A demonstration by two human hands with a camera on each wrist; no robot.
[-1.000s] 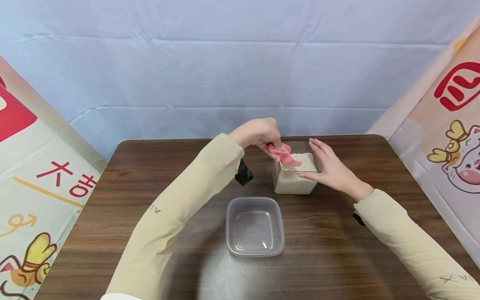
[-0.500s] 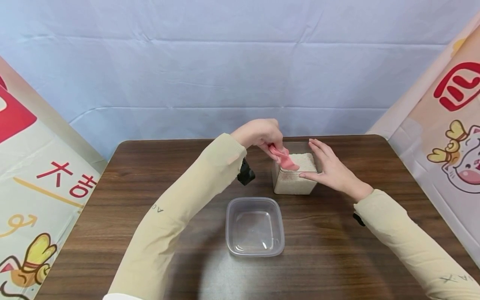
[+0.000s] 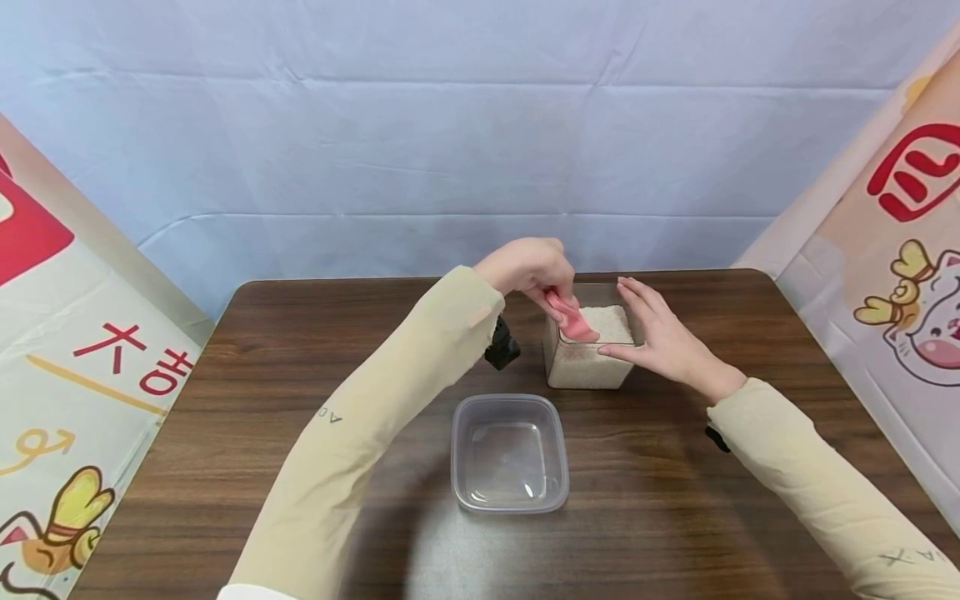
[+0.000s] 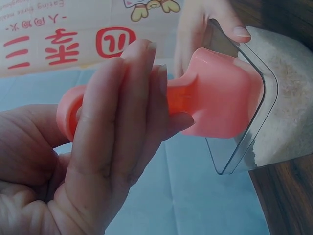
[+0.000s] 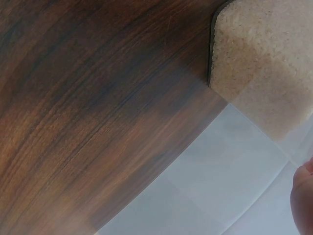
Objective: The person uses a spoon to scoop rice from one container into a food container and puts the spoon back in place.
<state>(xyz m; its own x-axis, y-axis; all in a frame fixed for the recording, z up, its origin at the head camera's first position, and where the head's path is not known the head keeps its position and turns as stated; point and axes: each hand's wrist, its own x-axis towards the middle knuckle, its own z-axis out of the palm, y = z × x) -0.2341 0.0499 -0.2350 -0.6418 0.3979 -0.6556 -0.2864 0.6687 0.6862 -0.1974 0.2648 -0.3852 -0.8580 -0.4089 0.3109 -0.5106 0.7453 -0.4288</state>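
Note:
My left hand (image 3: 525, 267) pinches the handle of a pink scoop (image 3: 573, 321), whose bowl tilts down onto the rice in a clear square container (image 3: 588, 371). In the left wrist view the left hand (image 4: 112, 142) has its fingers wrapped over the scoop's handle, and the scoop (image 4: 220, 100) sits at the container's rim (image 4: 244, 142), beside the rice (image 4: 288, 98). My right hand (image 3: 660, 337) rests against the container's right side with fairly straight fingers, its thumb at the front corner. The right wrist view shows the rice container (image 5: 264, 73) from below.
An empty clear plastic tub (image 3: 510, 400) stands on the dark wooden table (image 3: 300, 350) just in front of the rice container. Printed banners flank both sides, and a pale blue cloth hangs behind. A black wrist camera (image 3: 501, 346) hangs under my left forearm.
My left hand has shifted slightly right and the scoop's bowl has dipped lower into the rice. The right hand and both containers have stayed put.

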